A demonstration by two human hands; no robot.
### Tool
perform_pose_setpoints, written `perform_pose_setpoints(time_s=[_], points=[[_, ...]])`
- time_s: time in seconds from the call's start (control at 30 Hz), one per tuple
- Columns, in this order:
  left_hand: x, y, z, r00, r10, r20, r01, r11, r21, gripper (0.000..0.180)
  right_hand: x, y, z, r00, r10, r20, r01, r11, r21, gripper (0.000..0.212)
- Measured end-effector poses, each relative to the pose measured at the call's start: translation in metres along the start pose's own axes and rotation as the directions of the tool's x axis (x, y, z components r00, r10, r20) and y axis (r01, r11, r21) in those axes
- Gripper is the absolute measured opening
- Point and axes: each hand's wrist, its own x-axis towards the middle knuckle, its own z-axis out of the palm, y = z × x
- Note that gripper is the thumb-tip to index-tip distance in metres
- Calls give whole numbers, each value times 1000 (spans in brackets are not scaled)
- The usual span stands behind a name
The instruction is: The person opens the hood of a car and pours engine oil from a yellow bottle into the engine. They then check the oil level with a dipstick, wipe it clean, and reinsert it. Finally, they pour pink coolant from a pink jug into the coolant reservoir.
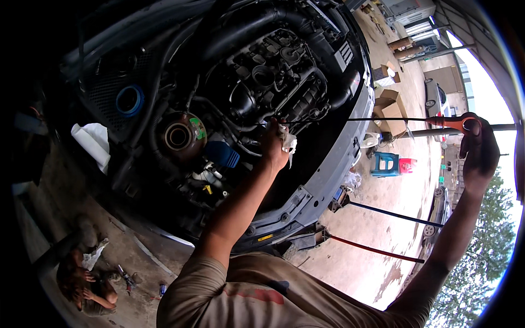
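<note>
My right hand (479, 147), raised at the far right, is closed on the orange loop handle of a dipstick (388, 119). Its thin dark rod runs leftward, nearly level across the picture, toward the engine bay. Over the engine (273, 76), my left hand (272, 143) is closed on a crumpled white wipe (289, 141). Against the dark engine the rod's far end is hard to see, so whether the wipe wraps it cannot be told. Below and left of my left hand are a blue ribbed cap (221, 154) and a round reservoir (179, 135) with an uncovered neck.
A blue ring-shaped part (129, 100) and a white paper roll (92, 145) lie at the bay's left. The front crossmember (311, 191) edges the bay. Two jack handles, blue (396, 214) and red (377, 249), stick out. Another person (87, 279) crouches lower left near tools.
</note>
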Motion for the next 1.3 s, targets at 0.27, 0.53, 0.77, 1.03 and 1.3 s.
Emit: perform_pose_setpoints(time_s=[0.27, 0.53, 0.77, 1.03, 1.3], points=[[26, 3, -18, 996, 83, 19, -80, 992, -98, 21, 36, -7, 14, 990, 0, 140, 8, 998, -58, 26], [34, 37, -19, 987, 96, -127, -121, 972, -203, 30, 106, -37, 49, 963, -30, 269, 25, 999, 22, 34], [25, 34, -61, 996, -55, -71, 58, 998, 36, 46, 113, -70, 162, 925, -69, 373, -9, 979, 203, 32], [-78, 24, -72, 976, -216, 24, 178, 860, 478, 42, 142, -94, 173, 941, 35, 336, -81, 989, 124, 36], [-123, 24, -101, 953, -237, 189, -81, 401, 913, 38, 140, -100, 170, 873, -4, 488, -31, 998, 63, 30]])
